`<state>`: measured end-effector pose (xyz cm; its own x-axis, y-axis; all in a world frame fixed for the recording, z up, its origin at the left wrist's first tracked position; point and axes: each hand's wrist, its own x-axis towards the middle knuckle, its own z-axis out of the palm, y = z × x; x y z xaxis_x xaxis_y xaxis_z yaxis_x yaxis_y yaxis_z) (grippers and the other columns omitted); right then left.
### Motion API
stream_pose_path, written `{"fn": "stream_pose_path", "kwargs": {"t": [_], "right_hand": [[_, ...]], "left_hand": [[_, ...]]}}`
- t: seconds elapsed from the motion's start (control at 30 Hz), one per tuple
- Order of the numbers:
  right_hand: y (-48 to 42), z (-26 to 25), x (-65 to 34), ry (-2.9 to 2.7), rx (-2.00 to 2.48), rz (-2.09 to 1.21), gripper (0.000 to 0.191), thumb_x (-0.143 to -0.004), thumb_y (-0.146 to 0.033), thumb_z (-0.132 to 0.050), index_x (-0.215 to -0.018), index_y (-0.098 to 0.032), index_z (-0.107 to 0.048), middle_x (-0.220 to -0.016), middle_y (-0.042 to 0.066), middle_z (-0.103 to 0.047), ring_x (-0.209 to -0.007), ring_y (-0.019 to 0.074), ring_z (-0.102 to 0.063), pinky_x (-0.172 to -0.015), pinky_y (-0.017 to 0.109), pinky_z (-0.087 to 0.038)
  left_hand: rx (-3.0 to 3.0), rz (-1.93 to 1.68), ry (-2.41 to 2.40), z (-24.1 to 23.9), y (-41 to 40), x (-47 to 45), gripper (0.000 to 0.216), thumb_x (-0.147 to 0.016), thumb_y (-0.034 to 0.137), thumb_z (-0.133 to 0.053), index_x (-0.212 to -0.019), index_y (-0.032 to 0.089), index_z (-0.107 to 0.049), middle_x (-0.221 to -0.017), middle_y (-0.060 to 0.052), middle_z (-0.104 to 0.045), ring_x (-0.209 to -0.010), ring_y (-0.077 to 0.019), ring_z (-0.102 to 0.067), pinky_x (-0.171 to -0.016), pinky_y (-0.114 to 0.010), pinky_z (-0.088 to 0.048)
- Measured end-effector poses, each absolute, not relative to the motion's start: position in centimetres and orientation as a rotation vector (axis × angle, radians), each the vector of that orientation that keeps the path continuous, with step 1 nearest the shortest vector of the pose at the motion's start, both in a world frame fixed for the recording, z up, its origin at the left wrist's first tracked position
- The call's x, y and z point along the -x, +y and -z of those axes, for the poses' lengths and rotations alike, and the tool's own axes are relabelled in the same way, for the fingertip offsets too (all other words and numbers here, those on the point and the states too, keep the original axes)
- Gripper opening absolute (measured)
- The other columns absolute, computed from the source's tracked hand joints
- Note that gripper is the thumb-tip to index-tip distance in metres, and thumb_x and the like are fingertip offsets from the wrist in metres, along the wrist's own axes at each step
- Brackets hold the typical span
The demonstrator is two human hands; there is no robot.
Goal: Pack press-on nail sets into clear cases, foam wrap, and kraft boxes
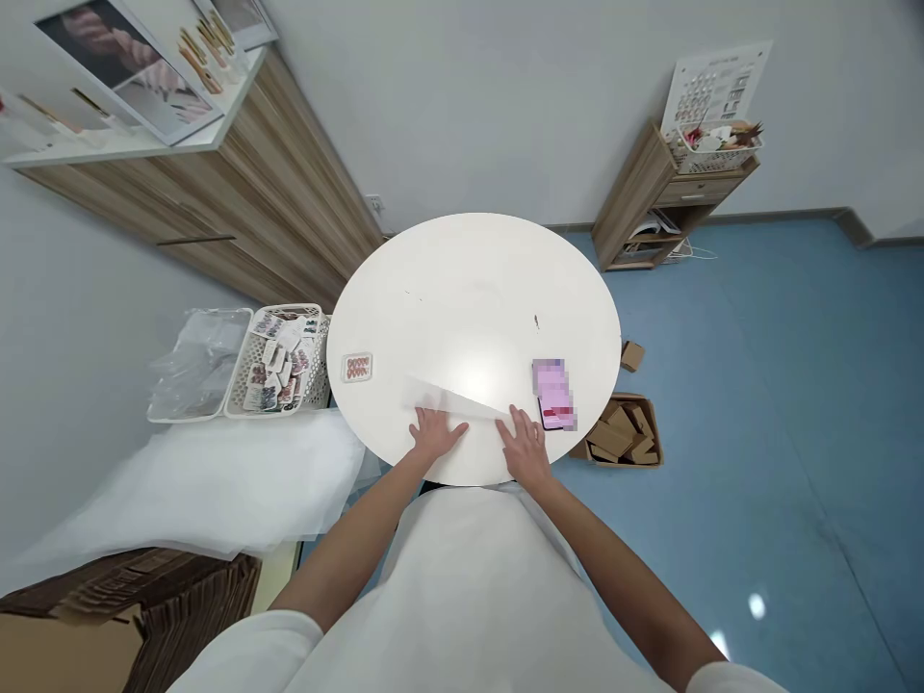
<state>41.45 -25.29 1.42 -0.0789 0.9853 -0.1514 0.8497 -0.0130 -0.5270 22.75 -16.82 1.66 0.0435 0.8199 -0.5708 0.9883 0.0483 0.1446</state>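
Note:
A thin clear plastic sheet (451, 395) lies on the round white table (473, 289) near its front edge. My left hand (435, 430) rests flat on the sheet's near left part, fingers spread. My right hand (524, 443) lies flat at the sheet's right end, fingers stretched out, just left of a phone (554, 394) with a pink screen. A small clear box of red press-on nails (356, 367) sits at the table's left edge, apart from both hands.
Left of the table, two white baskets stand on a covered surface: one with nail packs (280, 364), one with clear bags (196, 364). An open cardboard box (618, 432) sits on the blue floor to the right. A wooden cabinet (660, 192) stands by the wall.

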Motion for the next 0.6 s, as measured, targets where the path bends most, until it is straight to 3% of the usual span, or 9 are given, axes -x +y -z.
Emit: {"fn": "stream_pose_path", "kwargs": {"t": [0.1, 0.23, 0.33, 0.47, 0.6], "right_hand": [[-23.7, -2.1, -40.9, -2.223, 1.634, -0.898, 0.062, -0.07, 0.003, -0.045, -0.124, -0.027, -0.043, -0.142, 0.004, -0.027, -0.132, 0.0227, -0.019, -0.106, 0.044, -0.014], [-20.5, -2.0, -39.8, -2.232, 1.644, -0.897, 0.052, -0.07, -0.003, -0.053, -0.117, -0.026, -0.05, -0.144, 0.004, -0.022, -0.132, 0.0279, -0.015, -0.104, 0.05, -0.012], [-17.8, -1.2, -39.4, -2.152, 1.747, -1.046, 0.042, -0.072, -0.005, -0.051, -0.109, -0.024, -0.055, -0.136, 0.007, -0.037, -0.123, 0.0287, -0.033, -0.098, 0.047, -0.027], [-15.2, -0.4, -39.9, -1.642, 1.887, -1.23, 0.029, -0.075, -0.014, -0.046, -0.1, -0.02, -0.06, -0.108, 0.007, -0.06, -0.102, 0.0222, -0.052, -0.09, 0.037, -0.039], [-15.0, -0.4, -40.2, -0.901, 1.906, -1.402, 0.031, -0.07, -0.024, -0.047, -0.098, -0.017, -0.058, -0.094, 0.005, -0.064, -0.078, 0.0175, -0.06, -0.072, 0.032, -0.049]], "left_hand": [[-1.846, 0.437, 1.798, -1.5, -16.4, -23.0, 0.086, -0.068, 0.071, -0.037, -0.135, 0.019, -0.021, -0.145, -0.018, -0.008, -0.131, -0.0388, 0.007, -0.093, -0.059, -0.02], [-1.883, 0.405, 1.752, -1.5, -16.4, -22.8, 0.085, -0.067, 0.065, -0.047, -0.136, 0.024, -0.018, -0.146, -0.016, 0.001, -0.13, -0.0388, 0.009, -0.093, -0.061, -0.018], [-1.899, 0.355, 1.708, -1.6, -16.7, -22.1, 0.085, -0.069, 0.06, -0.049, -0.138, 0.027, -0.01, -0.146, -0.013, 0.007, -0.131, -0.0372, 0.007, -0.095, -0.059, -0.017], [-1.905, 0.318, 1.719, -1.8, -17.2, -20.8, 0.084, -0.072, 0.058, -0.047, -0.138, 0.023, -0.009, -0.146, -0.015, 0.001, -0.132, -0.0352, 0.006, -0.099, -0.056, -0.012], [-1.959, 0.261, 1.75, -2.0, -17.0, -19.8, 0.077, -0.074, 0.059, -0.043, -0.137, 0.022, -0.016, -0.146, -0.014, -0.003, -0.132, -0.0337, 0.004, -0.1, -0.055, -0.011]]}}
